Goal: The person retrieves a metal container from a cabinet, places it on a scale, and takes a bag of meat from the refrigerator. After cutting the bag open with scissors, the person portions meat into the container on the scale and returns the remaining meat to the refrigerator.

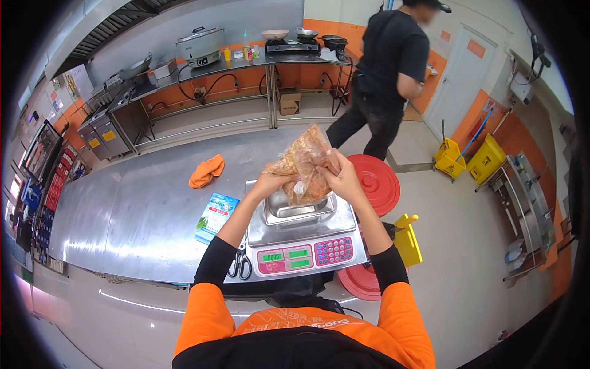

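A clear plastic bag of orange-brown food [302, 161] is held up between my two hands, tilted, above a metal pan [289, 213]. My left hand [273, 182] grips its left side, and my right hand [342, 178] has fingers closed on its right side. What exactly the food is, I cannot make out. The pan rests on the platform of a digital scale [303, 254] with lit green displays. Black-handled scissors [241, 264] lie against the scale's left side. Left of the scale is a blue and white packet [216, 216].
An orange cloth [207, 171] lies on the steel table [135, 209]. Red lids [370, 183] and a yellow object [408, 240] are at the table's right. A person in black [393, 67] walks beyond it. A rice cooker [201, 47] stands on the back counter; a yellow mop bucket [450, 157] is far right.
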Available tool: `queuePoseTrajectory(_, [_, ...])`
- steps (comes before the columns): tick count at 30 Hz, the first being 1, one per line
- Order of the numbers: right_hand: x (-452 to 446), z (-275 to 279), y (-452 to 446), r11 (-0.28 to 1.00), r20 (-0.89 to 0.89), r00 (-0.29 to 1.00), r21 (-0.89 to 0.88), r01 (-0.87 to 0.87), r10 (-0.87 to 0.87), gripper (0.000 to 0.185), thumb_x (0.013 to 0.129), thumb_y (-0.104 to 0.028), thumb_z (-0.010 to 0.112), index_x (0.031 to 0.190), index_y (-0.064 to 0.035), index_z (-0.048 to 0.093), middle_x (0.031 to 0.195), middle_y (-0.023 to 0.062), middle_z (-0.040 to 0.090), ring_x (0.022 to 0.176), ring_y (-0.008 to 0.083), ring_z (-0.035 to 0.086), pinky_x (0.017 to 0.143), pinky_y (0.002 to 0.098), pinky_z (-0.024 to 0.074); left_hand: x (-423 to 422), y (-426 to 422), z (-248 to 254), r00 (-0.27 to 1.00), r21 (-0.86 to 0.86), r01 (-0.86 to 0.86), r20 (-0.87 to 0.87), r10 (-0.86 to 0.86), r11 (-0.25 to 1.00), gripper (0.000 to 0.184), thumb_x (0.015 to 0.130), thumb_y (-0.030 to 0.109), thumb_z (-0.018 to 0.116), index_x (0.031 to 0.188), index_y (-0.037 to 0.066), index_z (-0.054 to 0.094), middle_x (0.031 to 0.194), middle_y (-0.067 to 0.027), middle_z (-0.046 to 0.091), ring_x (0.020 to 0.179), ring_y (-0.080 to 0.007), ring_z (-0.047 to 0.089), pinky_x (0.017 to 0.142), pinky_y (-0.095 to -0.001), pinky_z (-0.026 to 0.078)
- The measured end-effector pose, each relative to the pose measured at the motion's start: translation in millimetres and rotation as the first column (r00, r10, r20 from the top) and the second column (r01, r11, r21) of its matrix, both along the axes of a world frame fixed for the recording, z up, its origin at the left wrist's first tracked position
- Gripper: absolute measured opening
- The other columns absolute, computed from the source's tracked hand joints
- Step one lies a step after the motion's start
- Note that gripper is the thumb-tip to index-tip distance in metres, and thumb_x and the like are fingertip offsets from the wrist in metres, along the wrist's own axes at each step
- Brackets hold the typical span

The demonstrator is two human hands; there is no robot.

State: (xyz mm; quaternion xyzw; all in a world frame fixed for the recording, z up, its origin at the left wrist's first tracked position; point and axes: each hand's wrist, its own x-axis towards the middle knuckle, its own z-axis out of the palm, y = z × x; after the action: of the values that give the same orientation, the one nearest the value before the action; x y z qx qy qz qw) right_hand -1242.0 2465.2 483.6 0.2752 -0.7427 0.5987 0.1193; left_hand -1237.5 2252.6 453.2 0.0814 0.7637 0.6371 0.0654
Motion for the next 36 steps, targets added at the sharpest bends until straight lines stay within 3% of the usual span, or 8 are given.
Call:
queuePoseTrajectory(6, [7.5,28.5,6.2,0.928,-0.026,0.989,0.345,0.144,-0.143,0.026,0.074,-0.003,0.067,0.096,0.0032,0.055,0.086,0.0083,0.063,0.082,0.0097,0.055,0.073,0.0263,0.0444,5.3,-2.2,-21.8,0.994,0.185,-0.006,-0.103,0.026,0.983,0.035,0.072,0.014,0.074,0.103,0.002,0.061,0.095,-0.0033,0.065,0.084,-0.0118,0.059,0.075,-0.027,0.047])
queuePoseTrajectory(9, [-4.1,24.5,16.5,0.986,-0.097,0.993,0.143,0.08,-0.067,0.033,0.072,-0.014,0.07,0.1,-0.0046,0.056,0.081,0.013,0.064,0.075,0.0247,0.062,0.067,0.0312,0.0462,7.0,-10.3,-8.0,0.994,0.135,-0.006,-0.104,0.02,0.991,0.034,0.073,0.015,0.073,0.102,0.002,0.061,0.095,-0.0041,0.065,0.085,-0.0123,0.06,0.076,-0.0266,0.047])
queuePoseTrajectory(13, [-0.7,29.2,14.1,0.991,-0.027,0.998,0.118,0.059,-0.056,0.032,0.071,-0.015,0.072,0.096,-0.0028,0.057,0.08,0.0121,0.064,0.074,0.024,0.061,0.068,0.0298,0.0459,9.7,-12.8,9.0,0.989,-0.162,-0.065,-0.143,0.042,0.985,0.034,0.073,0.017,0.074,0.101,0.002,0.062,0.094,-0.0042,0.065,0.085,-0.0131,0.06,0.079,-0.0257,0.046])
queuePoseTrajectory(19, [-11.7,24.3,12.5,0.996,-0.022,1.0,0.083,-0.016,0.018,0.033,0.07,-0.016,0.072,0.098,-0.0046,0.058,0.082,0.0117,0.064,0.076,0.0239,0.062,0.068,0.0302,0.0459,2.6,-11.8,-12.2,0.993,-0.004,0.054,-0.107,-0.054,0.999,0.047,0.073,0.018,0.074,0.113,0.002,0.055,0.109,-0.0054,0.06,0.094,-0.0122,0.057,0.078,-0.026,0.047])
queuePoseTrajectory(25, [-3.5,41.3,0.9,0.91,-0.138,0.987,0.393,0.131,-0.083,0.04,0.072,-0.035,0.07,0.098,-0.0079,0.058,0.076,0.0158,0.063,0.074,0.0354,0.061,0.063,0.0373,0.0473,15.0,19.1,-11.3,0.988,0.258,-0.143,-0.019,0.153,0.956,0.046,0.074,0.017,0.073,0.113,0.003,0.055,0.109,-0.0049,0.06,0.096,-0.0124,0.057,0.079,-0.027,0.046])
queuePoseTrajectory(28, [4.7,52.1,4.5,0.717,-0.226,0.953,0.628,0.302,-0.203,0.042,0.072,-0.043,0.068,0.096,-0.0101,0.057,0.07,0.0164,0.062,0.069,0.0397,0.059,0.057,0.0412,0.0459,11.3,14.9,-21.0,0.978,0.273,-0.179,-0.057,0.202,0.945,0.044,0.073,0.018,0.075,0.11,0.003,0.057,0.105,-0.0044,0.062,0.095,-0.0114,0.057,0.082,-0.0272,0.045])
queuePoseTrajectory(33, [1.2,51.6,20.7,0.77,-0.303,0.927,0.53,0.356,-0.22,0.037,0.071,-0.037,0.071,0.092,-0.0093,0.057,0.068,0.0205,0.058,0.067,0.041,0.055,0.057,0.0402,0.0458,2.2,-5.3,-19.1,0.975,0.264,-0.204,-0.027,0.219,0.943,0.04,0.074,0.017,0.073,0.108,0.003,0.058,0.101,-0.004,0.063,0.093,-0.0138,0.059,0.081,-0.0282,0.046])
queuePoseTrajectory(36, [-1.4,37.3,17.0,0.925,-0.216,0.946,0.243,0.291,-0.241,0.03,0.072,-0.023,0.073,0.091,-0.0048,0.058,0.063,0.0101,0.062,0.058,0.0237,0.061,0.055,0.0325,0.0473,9.0,0.9,-14.5,0.976,0.321,-0.191,-0.035,0.213,0.927,0.042,0.075,0.017,0.073,0.111,0.004,0.056,0.105,-0.0045,0.061,0.098,-0.0141,0.057,0.086,-0.0292,0.044])
